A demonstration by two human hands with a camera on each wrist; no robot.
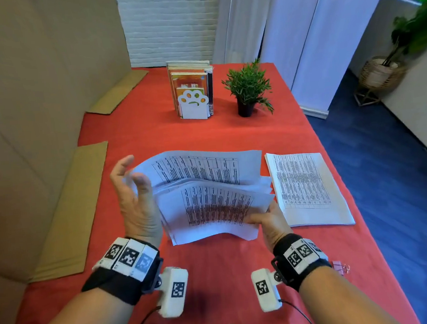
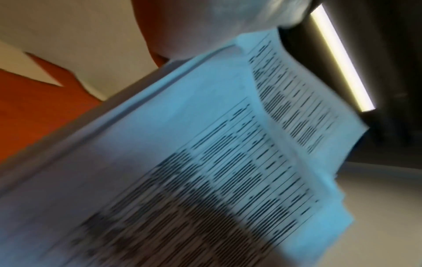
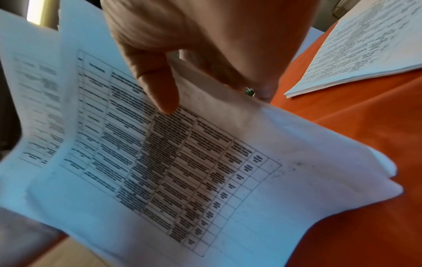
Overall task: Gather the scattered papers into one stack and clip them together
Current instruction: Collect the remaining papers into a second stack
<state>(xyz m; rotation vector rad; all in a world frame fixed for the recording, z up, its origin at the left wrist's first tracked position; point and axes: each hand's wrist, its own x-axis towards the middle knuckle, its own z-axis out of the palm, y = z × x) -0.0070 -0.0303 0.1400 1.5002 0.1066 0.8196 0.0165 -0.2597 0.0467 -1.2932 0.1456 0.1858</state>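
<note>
A loose bundle of printed sheets (image 1: pixel 209 187) stands fanned and partly raised off the red tablecloth (image 1: pixel 205 131). My left hand (image 1: pixel 132 188) is upright with fingers spread, its palm against the bundle's left edge. My right hand (image 1: pixel 261 218) pinches the bundle's lower right corner. The right wrist view shows the thumb (image 3: pixel 162 94) on top of the sheets (image 3: pixel 205 180) and the fingers underneath. The left wrist view is blurred and mostly filled by the sheets (image 2: pixel 205 162). A second flat stack of papers (image 1: pixel 309 187) (image 3: pixel 365 45) lies to the right. A pink binder clip (image 1: pixel 341 267) lies by my right wrist.
A white paw-shaped book holder with books (image 1: pixel 194 97) and a small potted plant (image 1: pixel 248 87) stand at the back of the table. Cardboard sheets (image 1: pixel 75 211) lie along the left side. The table's right edge (image 1: pixel 358 201) drops to a blue floor.
</note>
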